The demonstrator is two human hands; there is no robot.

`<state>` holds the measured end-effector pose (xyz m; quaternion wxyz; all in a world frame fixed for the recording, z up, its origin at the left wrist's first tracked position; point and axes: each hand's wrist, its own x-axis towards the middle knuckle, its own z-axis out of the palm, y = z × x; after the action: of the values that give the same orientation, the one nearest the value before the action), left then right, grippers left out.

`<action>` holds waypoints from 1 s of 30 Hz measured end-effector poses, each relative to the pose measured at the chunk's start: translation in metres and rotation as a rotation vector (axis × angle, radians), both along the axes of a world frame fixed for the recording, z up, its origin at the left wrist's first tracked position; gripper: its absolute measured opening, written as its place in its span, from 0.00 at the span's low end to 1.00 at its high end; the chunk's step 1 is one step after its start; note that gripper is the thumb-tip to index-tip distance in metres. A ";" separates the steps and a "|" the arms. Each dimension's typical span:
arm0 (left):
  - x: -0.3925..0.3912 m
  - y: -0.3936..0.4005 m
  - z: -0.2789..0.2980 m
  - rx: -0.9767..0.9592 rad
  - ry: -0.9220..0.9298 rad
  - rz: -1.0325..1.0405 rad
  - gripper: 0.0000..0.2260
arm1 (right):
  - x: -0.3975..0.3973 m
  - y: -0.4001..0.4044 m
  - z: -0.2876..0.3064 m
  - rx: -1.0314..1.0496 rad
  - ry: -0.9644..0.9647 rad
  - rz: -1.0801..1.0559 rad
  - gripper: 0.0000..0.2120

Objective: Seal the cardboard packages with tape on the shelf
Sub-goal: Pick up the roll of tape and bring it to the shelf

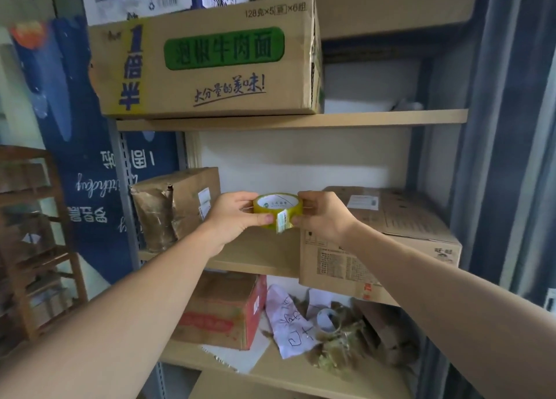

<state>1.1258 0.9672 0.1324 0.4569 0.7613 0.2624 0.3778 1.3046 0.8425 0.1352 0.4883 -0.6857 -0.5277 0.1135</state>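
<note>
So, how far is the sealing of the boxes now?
Early stage. No fresh tape shows on any box. In hand: both the left hand and right hand hold the yellow tape roll, its loose end by the right fingers. Left: the crumpled box and the large box on the middle shelf.

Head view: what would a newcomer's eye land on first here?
First, the yellow tape roll at centre, held between the left hand and the right hand in front of the middle shelf. Next, the big noodle carton with its green label on the shelf above. Then the torn brown package just left of the hands.
</note>
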 end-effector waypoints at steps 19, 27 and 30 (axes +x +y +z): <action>0.006 0.177 -0.039 0.105 -0.146 -0.271 0.30 | -0.053 0.136 -0.040 0.259 0.260 -0.256 0.17; 0.015 0.205 -0.052 0.023 -0.280 -0.304 0.38 | -0.050 0.157 -0.054 0.340 0.288 -0.238 0.32; 0.026 0.212 -0.067 0.058 -0.304 -0.313 0.34 | -0.042 0.165 -0.067 0.382 0.289 -0.207 0.31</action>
<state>1.1516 1.1792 0.0658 0.5222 0.7400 0.0581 0.4200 1.2630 1.0072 0.0686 0.6881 -0.6081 -0.3916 0.0581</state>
